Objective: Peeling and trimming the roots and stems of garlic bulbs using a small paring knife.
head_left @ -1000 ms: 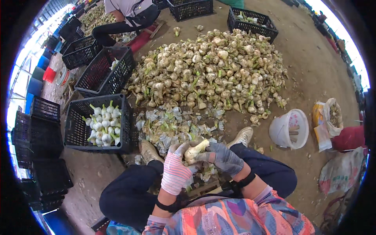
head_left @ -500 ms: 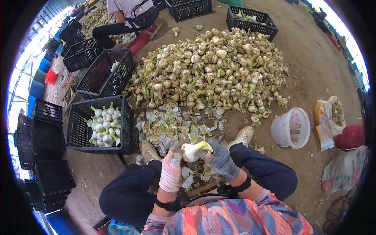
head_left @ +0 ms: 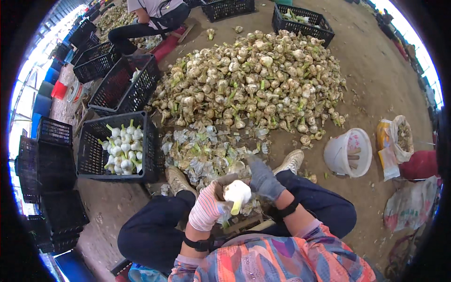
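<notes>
Pink-and-white stripes mark the left glove (head_left: 205, 207), grey the right glove (head_left: 267, 182); the garlic bulb (head_left: 238, 191) is white, its stem (head_left: 236, 207) yellow-green.

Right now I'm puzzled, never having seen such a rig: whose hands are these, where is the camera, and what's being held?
No machine here: this is a person at work. The picture comes from a wide camera worn on their own head, looking down, so edges bend. Their gloved left hand holds a white garlic bulb; the gloved right hand is close beside it, though I cannot tell whether it touches. On the ground ahead lie loose peelings and, beyond them, a garlic heap. A black crate to the left holds white bulbs.
</notes>
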`<state>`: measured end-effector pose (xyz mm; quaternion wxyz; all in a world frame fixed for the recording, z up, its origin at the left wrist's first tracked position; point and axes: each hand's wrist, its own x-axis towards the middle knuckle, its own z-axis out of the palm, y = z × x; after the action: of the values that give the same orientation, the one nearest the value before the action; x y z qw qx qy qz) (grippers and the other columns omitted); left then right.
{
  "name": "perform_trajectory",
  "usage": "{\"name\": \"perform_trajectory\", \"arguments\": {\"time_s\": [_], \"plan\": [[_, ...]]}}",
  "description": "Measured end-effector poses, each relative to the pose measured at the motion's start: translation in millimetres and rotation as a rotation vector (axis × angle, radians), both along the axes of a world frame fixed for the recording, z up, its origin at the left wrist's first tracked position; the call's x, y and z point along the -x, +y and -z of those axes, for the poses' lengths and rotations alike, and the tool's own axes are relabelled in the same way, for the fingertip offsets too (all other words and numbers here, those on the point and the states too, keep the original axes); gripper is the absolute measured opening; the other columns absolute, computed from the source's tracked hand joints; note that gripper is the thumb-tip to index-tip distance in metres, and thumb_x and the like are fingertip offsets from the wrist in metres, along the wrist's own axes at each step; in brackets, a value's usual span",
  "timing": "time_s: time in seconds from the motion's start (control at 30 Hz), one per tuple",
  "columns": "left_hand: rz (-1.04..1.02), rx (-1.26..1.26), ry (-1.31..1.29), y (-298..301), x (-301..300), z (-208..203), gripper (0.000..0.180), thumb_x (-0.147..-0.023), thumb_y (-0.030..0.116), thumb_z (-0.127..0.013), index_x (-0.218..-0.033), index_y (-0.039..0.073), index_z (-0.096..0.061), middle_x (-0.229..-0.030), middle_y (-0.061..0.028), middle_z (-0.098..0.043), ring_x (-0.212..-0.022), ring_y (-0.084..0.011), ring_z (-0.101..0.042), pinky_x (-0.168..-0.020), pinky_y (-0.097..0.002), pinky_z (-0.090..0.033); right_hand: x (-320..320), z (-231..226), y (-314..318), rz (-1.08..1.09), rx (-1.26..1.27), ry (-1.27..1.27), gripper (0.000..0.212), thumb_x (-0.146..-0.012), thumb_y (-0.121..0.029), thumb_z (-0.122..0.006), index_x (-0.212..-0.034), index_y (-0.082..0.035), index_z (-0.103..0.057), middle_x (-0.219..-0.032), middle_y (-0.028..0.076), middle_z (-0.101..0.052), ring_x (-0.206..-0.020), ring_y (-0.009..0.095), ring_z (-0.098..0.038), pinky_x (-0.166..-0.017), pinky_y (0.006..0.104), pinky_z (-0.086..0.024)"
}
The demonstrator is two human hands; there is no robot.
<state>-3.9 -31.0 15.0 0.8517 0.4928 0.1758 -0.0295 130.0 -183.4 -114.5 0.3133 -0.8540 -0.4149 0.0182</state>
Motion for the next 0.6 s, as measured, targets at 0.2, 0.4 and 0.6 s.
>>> {"name": "perform_trajectory", "arguments": {"time_s": [0.2, 0.4, 0.6], "plan": [[-0.03, -0.555, 0.128, 7.4, -0.3, 0.5, 0.062, -0.07, 0.007, -0.074, -0.128, 0.0, -0.052, -0.117, -0.0159, -0.061, -0.105, -0.0239, -0.06, -0.09, -0.0345, -0.049, 15.2, -88.3, 0.7, -0.208, -0.563, 1.422, 0.057, -0.084, -0.027, -0.066, -0.131, 0.001, -0.049, -0.119, 0.011, -0.059, -0.111, 0.018, -0.055, -0.096, 0.0308, -0.042], [0.012, -1.062, 0.035, 11.4, 2.1, 11.4, 0.039, -0.075, 0.016, -0.072, -0.112, 0.007, -0.066, -0.104, -0.0182, -0.065, -0.091, -0.0335, -0.062, -0.079, -0.039, -0.051, 21.5, -90.7, 1.6, -0.126, -0.34, 0.816, 0.045, -0.085, -0.012, -0.063, -0.127, 0.001, -0.052, -0.115, 0.016, -0.061, -0.108, 0.024, -0.058, -0.094, 0.0342, -0.045], [-0.029, -1.11, 0.04, 17.4, 6.2, 22.5, 0.026, -0.075, 0.019, -0.07, -0.096, 0.004, -0.069, -0.093, -0.0191, -0.067, -0.085, -0.0349, -0.063, -0.076, -0.0395, -0.051, 22.7, -93.4, 9.5, -0.255, -0.258, 0.557, 0.049, -0.081, -0.011, -0.068, -0.127, -0.001, -0.053, -0.117, 0.018, -0.06, -0.108, 0.028, -0.059, -0.093, 0.0367, -0.047]]}}
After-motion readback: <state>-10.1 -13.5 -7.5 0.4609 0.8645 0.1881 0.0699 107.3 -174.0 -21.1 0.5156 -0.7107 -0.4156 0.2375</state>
